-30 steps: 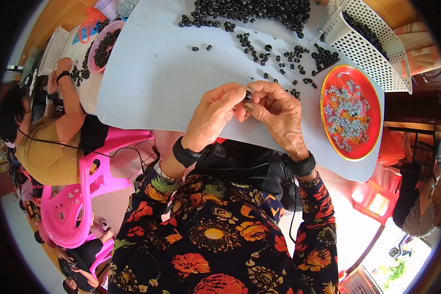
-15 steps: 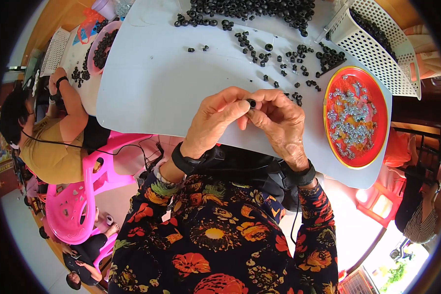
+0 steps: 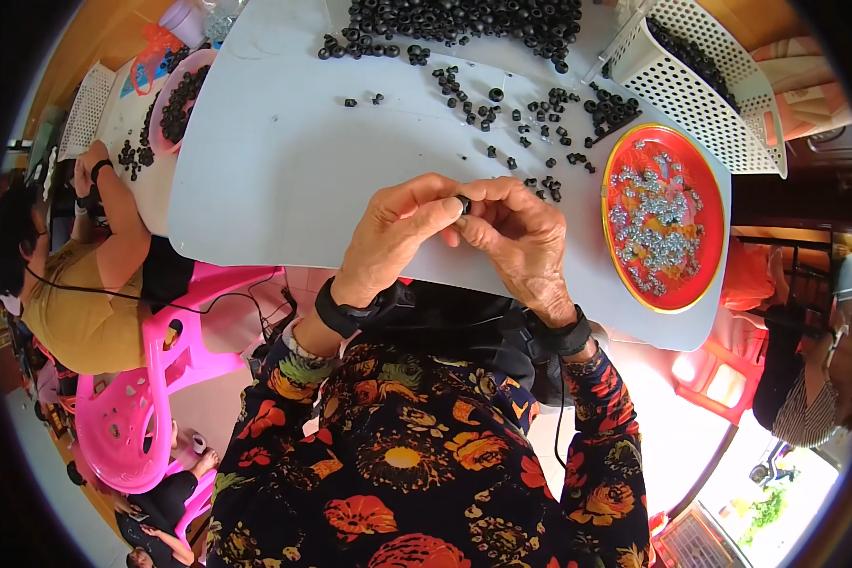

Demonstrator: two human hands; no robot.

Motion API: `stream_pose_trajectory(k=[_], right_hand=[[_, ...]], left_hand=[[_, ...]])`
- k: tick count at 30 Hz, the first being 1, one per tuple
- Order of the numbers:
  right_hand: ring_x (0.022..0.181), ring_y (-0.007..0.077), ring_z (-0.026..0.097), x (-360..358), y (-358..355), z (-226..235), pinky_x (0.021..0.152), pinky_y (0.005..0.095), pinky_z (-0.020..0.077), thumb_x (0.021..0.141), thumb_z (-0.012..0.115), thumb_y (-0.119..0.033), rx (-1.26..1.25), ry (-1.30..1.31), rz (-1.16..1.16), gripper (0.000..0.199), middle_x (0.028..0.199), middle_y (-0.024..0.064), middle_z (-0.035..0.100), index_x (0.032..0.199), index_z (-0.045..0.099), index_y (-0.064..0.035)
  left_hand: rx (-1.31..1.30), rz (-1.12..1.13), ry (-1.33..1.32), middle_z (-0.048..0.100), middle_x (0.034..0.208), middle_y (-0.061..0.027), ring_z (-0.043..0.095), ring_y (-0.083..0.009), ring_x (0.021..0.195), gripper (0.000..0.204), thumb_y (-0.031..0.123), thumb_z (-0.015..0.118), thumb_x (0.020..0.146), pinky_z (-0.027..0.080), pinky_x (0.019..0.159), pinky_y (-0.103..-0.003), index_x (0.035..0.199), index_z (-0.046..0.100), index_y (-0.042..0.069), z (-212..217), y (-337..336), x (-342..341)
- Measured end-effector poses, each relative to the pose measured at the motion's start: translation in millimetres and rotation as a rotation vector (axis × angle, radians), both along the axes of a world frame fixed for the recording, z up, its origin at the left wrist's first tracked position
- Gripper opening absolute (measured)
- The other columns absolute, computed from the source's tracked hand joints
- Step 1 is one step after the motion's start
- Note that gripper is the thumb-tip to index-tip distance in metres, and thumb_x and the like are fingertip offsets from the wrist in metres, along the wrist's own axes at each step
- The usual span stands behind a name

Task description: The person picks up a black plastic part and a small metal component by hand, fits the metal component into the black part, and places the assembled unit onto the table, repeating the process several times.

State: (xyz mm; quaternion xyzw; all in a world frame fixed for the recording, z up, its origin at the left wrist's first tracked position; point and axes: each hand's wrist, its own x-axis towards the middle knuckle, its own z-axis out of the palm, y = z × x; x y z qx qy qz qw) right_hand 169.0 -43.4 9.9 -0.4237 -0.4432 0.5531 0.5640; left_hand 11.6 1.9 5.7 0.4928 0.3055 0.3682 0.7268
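My left hand [image 3: 396,235] and my right hand [image 3: 521,237] meet fingertip to fingertip over the near edge of a pale grey table [image 3: 284,170]. Between them they pinch one small black ring-shaped part [image 3: 464,204]. Both wrists wear black bands above flowered sleeves. Loose black rings [image 3: 502,109] lie scattered on the table beyond my hands, and a big heap of them [image 3: 464,19] sits at the far edge. A red round plate [image 3: 615,256] with small silvery metal pieces stands just right of my right hand.
A white perforated basket [image 3: 719,95] with black parts stands at the far right. At the left, another person in a yellow top [image 3: 76,303] works at a neighbouring table with a pink bowl of black parts [image 3: 175,104]. A pink plastic chair [image 3: 133,417] stands lower left.
My hands stay joined on the small black part and have shifted slightly; the fingers have turned a little around it. The view has drifted a bit.
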Motion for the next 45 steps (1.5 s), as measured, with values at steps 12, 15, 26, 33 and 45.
stream_pose_trajectory(k=[12,15,26,33,45], right_hand=[[0.061,0.0124,0.060,57,37,40,0.057,0.0252,0.0473,0.080,0.065,-0.002,0.227,-1.093,-0.271,0.019,0.076,0.0094,0.066,0.099,0.067,-0.0022],[0.063,0.0165,0.062,76,63,39,0.059,0.0276,0.0491,0.079,0.064,-0.002,0.314,-1.240,-0.230,0.017,0.078,0.0119,0.067,0.096,0.067,-0.0012],[0.074,0.0327,0.063,71,88,27,0.070,0.0383,0.0510,0.074,0.063,-0.009,0.251,-1.576,-0.003,0.017,0.082,0.0146,0.065,0.090,0.070,-0.0048],[0.072,0.0285,0.064,65,83,30,0.069,0.0338,0.0515,0.072,0.063,-0.004,0.197,-1.513,-0.037,0.013,0.080,0.0145,0.065,0.084,0.067,-0.0032],[0.085,0.0114,0.062,21,16,35,0.081,0.0251,0.0495,0.081,0.068,0.004,-0.087,-0.425,0.157,0.015,0.087,0.0041,0.065,0.095,0.063,0.0010]], left_hand=[[-0.032,-0.042,-0.111,0.059,0.079,-0.0031,0.052,-0.0084,0.069,0.017,0.012,0.051,0.093,0.041,0.066,-0.022,0.094,0.061,0.000,-10,-1,-5],[0.036,-0.024,-0.024,0.059,0.078,-0.0027,0.052,-0.0080,0.069,0.016,0.011,0.050,0.093,0.042,0.067,-0.023,0.093,0.061,0.000,-6,-2,-5],[0.022,-0.001,-0.030,0.057,0.070,0.0007,0.051,-0.0060,0.064,0.012,0.011,0.054,0.090,0.039,0.059,-0.020,0.090,0.061,0.001,-9,-6,-3],[0.027,-0.043,0.031,0.058,0.077,-0.0020,0.052,-0.0072,0.067,0.014,0.010,0.052,0.093,0.042,0.067,-0.022,0.093,0.060,-0.001,-9,-4,-6],[-0.035,-0.008,-0.148,0.057,0.073,-0.0012,0.054,-0.0091,0.073,0.020,0.019,0.053,0.095,0.042,0.074,-0.024,0.095,0.062,0.001,-9,-3,-5]])
